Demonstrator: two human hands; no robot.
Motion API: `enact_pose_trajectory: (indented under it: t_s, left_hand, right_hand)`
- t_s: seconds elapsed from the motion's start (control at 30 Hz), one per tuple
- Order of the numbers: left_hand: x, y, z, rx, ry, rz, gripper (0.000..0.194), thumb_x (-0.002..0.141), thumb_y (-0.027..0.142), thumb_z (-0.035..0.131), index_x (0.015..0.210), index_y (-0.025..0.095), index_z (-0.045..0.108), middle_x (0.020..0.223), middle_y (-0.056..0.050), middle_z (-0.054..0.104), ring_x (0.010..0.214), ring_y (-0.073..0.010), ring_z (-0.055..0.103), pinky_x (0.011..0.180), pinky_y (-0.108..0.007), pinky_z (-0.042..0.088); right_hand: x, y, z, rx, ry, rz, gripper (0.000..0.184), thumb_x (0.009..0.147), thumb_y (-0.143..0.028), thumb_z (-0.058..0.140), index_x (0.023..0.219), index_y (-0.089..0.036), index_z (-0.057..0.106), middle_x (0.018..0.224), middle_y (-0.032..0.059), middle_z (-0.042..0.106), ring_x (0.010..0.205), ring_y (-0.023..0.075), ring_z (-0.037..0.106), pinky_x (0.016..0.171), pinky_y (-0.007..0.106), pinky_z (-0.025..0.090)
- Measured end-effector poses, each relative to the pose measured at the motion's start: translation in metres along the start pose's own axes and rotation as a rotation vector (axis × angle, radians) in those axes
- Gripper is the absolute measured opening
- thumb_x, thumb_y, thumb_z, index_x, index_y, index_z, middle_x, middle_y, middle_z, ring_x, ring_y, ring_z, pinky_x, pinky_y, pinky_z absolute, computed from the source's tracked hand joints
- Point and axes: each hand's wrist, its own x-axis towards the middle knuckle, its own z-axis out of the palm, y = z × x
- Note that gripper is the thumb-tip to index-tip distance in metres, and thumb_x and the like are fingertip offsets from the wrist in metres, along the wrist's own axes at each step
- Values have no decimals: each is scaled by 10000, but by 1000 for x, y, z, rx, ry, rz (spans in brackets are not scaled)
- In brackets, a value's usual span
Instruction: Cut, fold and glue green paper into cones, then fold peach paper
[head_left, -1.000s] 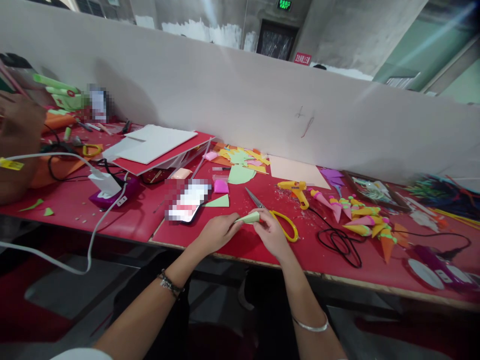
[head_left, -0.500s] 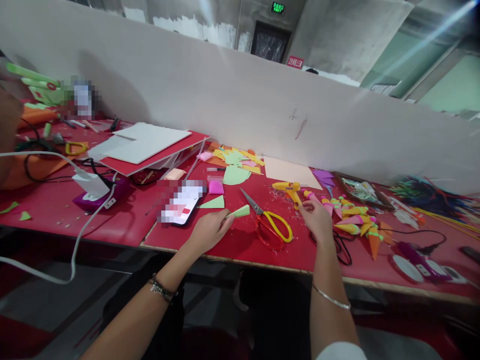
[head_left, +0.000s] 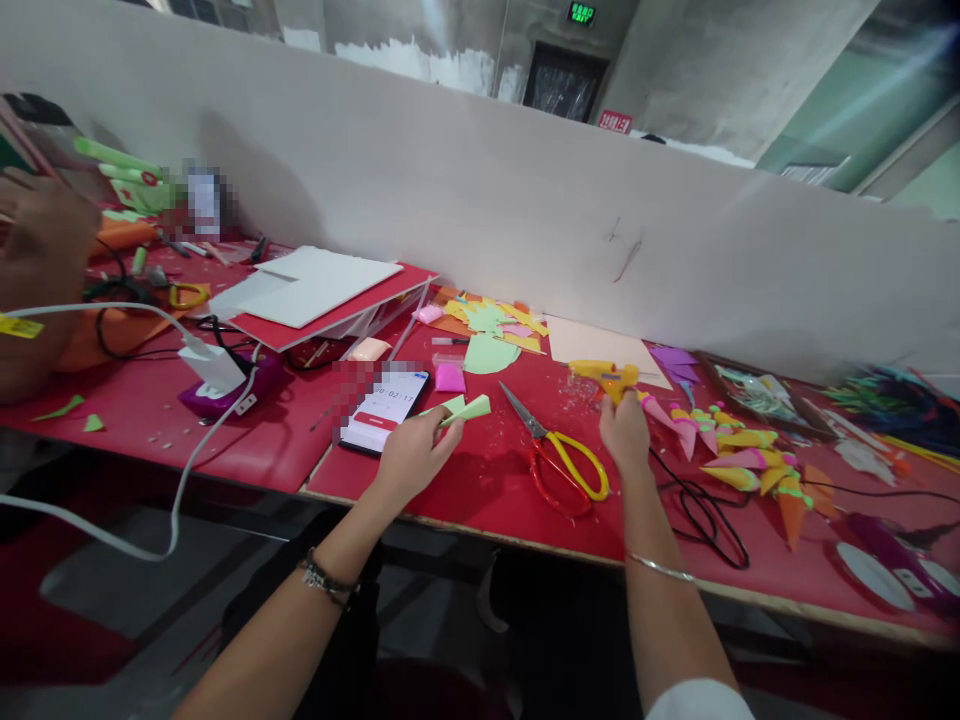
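Note:
My left hand (head_left: 414, 458) is closed, pinching a small light-green paper cone (head_left: 474, 409) that points its wide end right. Behind it lies another green paper piece, partly hidden, and a phone (head_left: 386, 405) showing a timer. My right hand (head_left: 627, 436) wraps round the handle of a yellow glue gun (head_left: 600, 372), whose nozzle points left over the table. Between both hands rest large scissors (head_left: 551, 445) with red and yellow handles, blades toward the back. Finished-looking paper cones (head_left: 750, 460) in orange, yellow and pink lie right of my right hand.
A white partition (head_left: 480, 190) stands along the back of the red table. Paper scraps (head_left: 491, 322), a pink packet (head_left: 450, 378) and stacked boards (head_left: 322, 285) lie behind. A purple power strip (head_left: 225, 390) trails white cable at left, near another person's hand (head_left: 45, 250). Black cord (head_left: 705, 510) coils at right.
My right hand has closed round the glue gun's handle, and the gun sits slightly turned. The cone in my left hand has tilted a little. Another person's hand has come further into view at left.

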Motion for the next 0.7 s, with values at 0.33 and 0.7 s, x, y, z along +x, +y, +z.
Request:
enact_pose_trajectory:
  t_s: [0.33, 0.7]
  left_hand:
    - [1, 1, 4, 30, 11, -33, 269, 839, 392, 335, 801, 197, 515, 561, 6, 530, 534, -149, 518, 475, -223, 243]
    - [-3, 11, 11, 95, -8, 7, 261, 838, 396, 330, 825, 202, 504, 557, 6, 528, 529, -156, 521, 469, -229, 225]
  right_hand:
    - [-74, -45, -49, 76, 0, -300, 484, 627, -557, 561, 889, -155, 502, 701, 50, 562, 628, 199, 530, 557, 292, 387]
    - [-84, -51, -28, 38, 6, -329, 428, 683, -492, 521, 945, -154, 513, 724, 74, 592, 658, 225, 561, 539, 285, 383]
